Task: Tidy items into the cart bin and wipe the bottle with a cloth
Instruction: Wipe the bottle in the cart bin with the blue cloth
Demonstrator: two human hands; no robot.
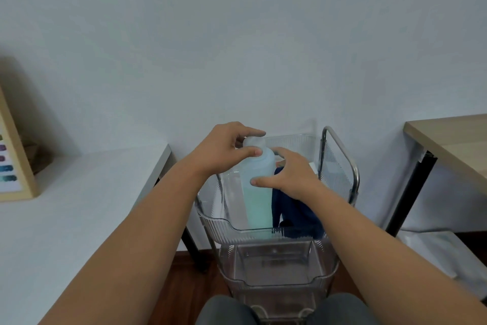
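Observation:
A tall pale blue-green bottle [259, 200] stands upright in the top clear bin [218, 224] of the cart. My left hand [224, 148] grips its whitish cap [253, 141] between thumb and fingers. My right hand [292, 174] wraps around the bottle's upper body from the right. A dark blue cloth [297, 214] lies in the same bin, right of the bottle and partly under my right wrist.
The cart has a metal frame [340, 145] and lower clear bins [276, 266]. A white table [79, 206] with a wooden-framed picture [15, 156] stands at left. A wooden desk [453, 140] is at right. My knees show at the bottom edge.

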